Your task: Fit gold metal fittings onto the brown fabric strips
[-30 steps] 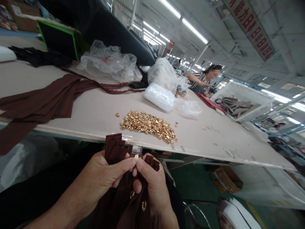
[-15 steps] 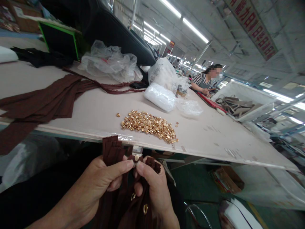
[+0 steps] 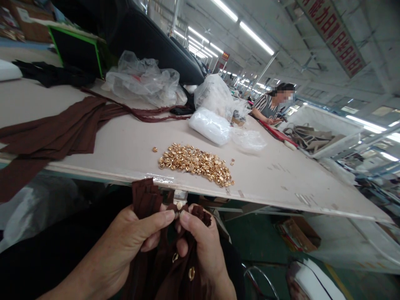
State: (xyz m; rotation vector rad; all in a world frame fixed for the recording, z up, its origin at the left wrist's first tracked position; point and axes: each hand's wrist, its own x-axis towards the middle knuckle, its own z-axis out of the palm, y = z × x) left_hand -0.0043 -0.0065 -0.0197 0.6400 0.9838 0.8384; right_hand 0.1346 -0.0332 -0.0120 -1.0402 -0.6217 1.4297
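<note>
My left hand (image 3: 137,227) is closed on a bundle of brown zipper tapes (image 3: 146,196), its thumb pointing right. Close beside it, my right hand (image 3: 200,237) grips the same brown tape, with more folded ends between its fingers. Both thumb tips pinch the tape just below a gold zipper slider (image 3: 179,206), which sits at a small clear holder (image 3: 180,196) on the table edge. Two other gold sliders (image 3: 191,273) hang on the tape lower down. On the table beyond lies a pile of gold sliders (image 3: 196,163). My fingers partly hide the tape between them.
Brown tapes (image 3: 62,129) drape over the table (image 3: 281,183) at left. Behind the pile lie plastic bags (image 3: 143,83) and a white packet (image 3: 210,126). A person (image 3: 268,104) works farther off beside a white bin (image 3: 331,121). An open carton (image 3: 300,233) stands below.
My hands keep almost the same pinch on the tape at the holder. The bundle in my left hand has shifted very slightly left. The person farther off has moved their hands a little.
</note>
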